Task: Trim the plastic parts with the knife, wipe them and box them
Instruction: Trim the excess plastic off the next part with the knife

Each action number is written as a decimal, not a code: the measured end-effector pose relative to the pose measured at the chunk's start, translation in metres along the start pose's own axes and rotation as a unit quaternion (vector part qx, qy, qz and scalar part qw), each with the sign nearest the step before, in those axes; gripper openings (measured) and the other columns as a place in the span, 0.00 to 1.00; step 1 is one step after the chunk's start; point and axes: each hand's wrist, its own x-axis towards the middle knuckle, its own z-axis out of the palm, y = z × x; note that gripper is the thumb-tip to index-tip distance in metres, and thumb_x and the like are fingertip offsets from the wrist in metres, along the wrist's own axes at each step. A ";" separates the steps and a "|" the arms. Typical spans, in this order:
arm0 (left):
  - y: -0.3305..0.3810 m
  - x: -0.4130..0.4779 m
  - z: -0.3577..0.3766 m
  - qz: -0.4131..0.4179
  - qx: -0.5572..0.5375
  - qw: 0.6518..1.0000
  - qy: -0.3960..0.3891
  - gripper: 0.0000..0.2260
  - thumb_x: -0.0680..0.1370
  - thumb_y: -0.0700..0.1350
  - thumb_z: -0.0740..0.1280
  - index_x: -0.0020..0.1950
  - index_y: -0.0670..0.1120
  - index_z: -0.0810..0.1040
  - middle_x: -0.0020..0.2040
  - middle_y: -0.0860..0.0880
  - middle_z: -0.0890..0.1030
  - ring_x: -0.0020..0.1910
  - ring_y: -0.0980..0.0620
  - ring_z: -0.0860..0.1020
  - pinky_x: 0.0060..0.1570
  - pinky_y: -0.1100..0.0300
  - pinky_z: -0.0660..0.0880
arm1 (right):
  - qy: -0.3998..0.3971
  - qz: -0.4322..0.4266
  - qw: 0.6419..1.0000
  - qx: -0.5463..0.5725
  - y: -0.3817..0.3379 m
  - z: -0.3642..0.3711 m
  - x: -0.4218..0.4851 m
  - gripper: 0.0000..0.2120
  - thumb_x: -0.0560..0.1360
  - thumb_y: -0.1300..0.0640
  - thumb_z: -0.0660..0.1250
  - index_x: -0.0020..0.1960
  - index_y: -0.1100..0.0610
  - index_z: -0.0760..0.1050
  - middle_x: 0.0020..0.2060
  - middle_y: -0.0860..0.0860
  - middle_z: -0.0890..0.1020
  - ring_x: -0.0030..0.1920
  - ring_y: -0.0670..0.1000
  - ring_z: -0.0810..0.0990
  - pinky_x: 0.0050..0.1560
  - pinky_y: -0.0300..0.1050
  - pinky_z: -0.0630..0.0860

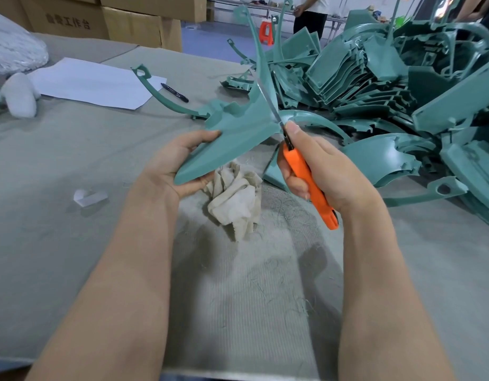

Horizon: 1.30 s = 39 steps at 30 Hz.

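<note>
At the far left a white bag (pixel 12 48) is cut off by the frame. The left hand (pixel 177 160) grips the plastic part (pixel 232 133) above the worktop (pixel 59 215), thumb on its upper edge, fingers mostly hidden beneath. The part's long axis runs from a blunt tip pointing near-left to a thin spike rising far. A crumpled rag (pixel 235 196) lies beneath. The right hand (pixel 325 171) is wrapped round the orange knife (pixel 306 177), blade laid along the part's right edge. Further right, the pile of parts (pixel 402 86) crowds the worktop to the frame's edge; the widest room lies near-left.
</note>
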 end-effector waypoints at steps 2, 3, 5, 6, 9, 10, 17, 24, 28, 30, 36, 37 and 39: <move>0.001 0.003 -0.003 -0.006 -0.067 0.997 0.026 0.08 0.78 0.38 0.64 0.39 0.40 0.76 0.32 0.47 0.79 0.24 0.56 0.77 0.18 0.69 0.70 | -0.029 -0.018 0.999 0.012 -0.003 0.001 -0.002 0.28 0.77 0.35 0.55 0.30 0.56 0.71 0.20 0.52 0.69 0.22 0.51 0.65 0.29 0.36 0.69; 0.002 0.004 -0.004 -0.006 -0.096 0.995 0.033 0.06 0.78 0.37 0.63 0.41 0.40 0.74 0.32 0.46 0.79 0.25 0.55 0.78 0.18 0.69 0.69 | -0.041 -0.026 0.999 0.012 -0.005 0.003 -0.002 0.28 0.76 0.34 0.55 0.30 0.55 0.71 0.20 0.52 0.69 0.22 0.51 0.65 0.30 0.36 0.69; 0.003 0.005 -0.006 0.004 -0.112 0.993 0.030 0.06 0.78 0.37 0.64 0.41 0.39 0.74 0.31 0.46 0.80 0.27 0.55 0.79 0.19 0.69 0.70 | -0.023 -0.032 0.999 -0.017 -0.005 0.005 -0.001 0.28 0.78 0.35 0.55 0.30 0.54 0.71 0.21 0.50 0.71 0.22 0.49 0.67 0.30 0.34 0.70; 0.002 0.005 -0.006 0.007 -0.106 0.994 0.025 0.06 0.78 0.37 0.64 0.41 0.39 0.74 0.30 0.46 0.80 0.27 0.54 0.79 0.19 0.69 0.70 | 0.014 -0.029 0.999 -0.032 -0.003 0.006 0.001 0.28 0.79 0.36 0.54 0.32 0.56 0.72 0.22 0.49 0.72 0.23 0.48 0.68 0.31 0.34 0.71; -0.001 0.006 -0.002 0.003 -0.087 0.996 0.028 0.05 0.78 0.37 0.63 0.43 0.39 0.74 0.30 0.45 0.81 0.28 0.54 0.79 0.19 0.69 0.71 | 0.175 -0.018 0.984 -0.023 0.007 0.004 0.010 0.32 0.81 0.38 0.55 0.41 0.68 0.71 0.26 0.51 0.72 0.26 0.47 0.70 0.31 0.37 0.73; -0.002 0.007 -0.001 -0.001 -0.094 0.995 0.029 0.05 0.78 0.37 0.63 0.43 0.38 0.74 0.31 0.45 0.81 0.29 0.54 0.80 0.19 0.68 0.71 | 0.219 -0.023 0.975 -0.029 0.011 0.003 0.013 0.30 0.81 0.39 0.56 0.42 0.68 0.71 0.27 0.51 0.72 0.27 0.47 0.70 0.33 0.40 0.74; -0.003 0.006 0.004 -0.030 -0.148 0.988 0.014 0.08 0.79 0.35 0.60 0.58 0.36 0.73 0.47 0.40 0.81 0.34 0.49 0.83 0.21 0.67 0.73 | 0.335 -0.069 0.931 -0.129 0.022 0.013 0.024 0.35 0.74 0.32 0.56 0.42 0.68 0.69 0.34 0.65 0.75 0.33 0.61 0.77 0.39 0.60 0.78; -0.005 0.007 0.005 -0.041 -0.141 0.989 -0.010 0.18 0.80 0.35 0.58 0.70 0.35 0.67 0.64 0.37 0.76 0.47 0.47 0.81 0.22 0.67 0.74 | 0.338 -0.067 0.925 -0.160 0.024 0.019 0.025 0.30 0.77 0.35 0.57 0.35 0.63 0.63 0.31 0.62 0.73 0.37 0.65 0.76 0.39 0.64 0.76; -0.006 0.005 0.004 -0.048 -0.150 0.987 -0.021 0.18 0.80 0.34 0.57 0.70 0.35 0.67 0.60 0.35 0.78 0.44 0.46 0.83 0.25 0.67 0.76 | 0.339 -0.056 0.922 -0.176 0.024 0.019 0.025 0.27 0.78 0.36 0.57 0.33 0.56 0.61 0.28 0.55 0.69 0.36 0.65 0.76 0.38 0.63 0.76; -0.007 0.005 0.004 -0.052 -0.158 0.986 -0.029 0.18 0.79 0.34 0.57 0.70 0.35 0.67 0.57 0.35 0.80 0.42 0.45 0.84 0.25 0.67 0.76 | 0.335 -0.060 0.926 -0.165 0.025 0.020 0.026 0.31 0.77 0.34 0.57 0.34 0.62 0.64 0.30 0.62 0.73 0.36 0.65 0.75 0.38 0.63 0.76; -0.007 0.006 0.006 -0.051 -0.170 0.984 -0.023 0.19 0.79 0.34 0.57 0.70 0.36 0.67 0.56 0.37 0.80 0.37 0.45 0.84 0.24 0.67 0.76 | 0.304 -0.069 0.940 -0.138 0.025 0.022 0.027 0.36 0.74 0.31 0.56 0.39 0.68 0.67 0.33 0.67 0.73 0.35 0.65 0.72 0.38 0.64 0.75; -0.007 0.007 0.007 -0.050 -0.177 0.983 -0.025 0.18 0.79 0.34 0.57 0.70 0.35 0.67 0.56 0.36 0.80 0.37 0.45 0.84 0.24 0.67 0.76 | 0.301 -0.070 0.940 -0.141 0.026 0.023 0.027 0.35 0.75 0.32 0.56 0.38 0.67 0.67 0.32 0.67 0.73 0.34 0.65 0.72 0.38 0.63 0.75; -0.008 0.006 0.009 -0.047 -0.193 0.980 -0.029 0.18 0.79 0.33 0.56 0.69 0.34 0.68 0.53 0.35 0.81 0.37 0.44 0.84 0.27 0.68 0.77 | 0.292 -0.074 0.942 -0.150 0.026 0.025 0.027 0.32 0.77 0.35 0.58 0.35 0.65 0.65 0.30 0.65 0.72 0.32 0.64 0.71 0.36 0.59 0.75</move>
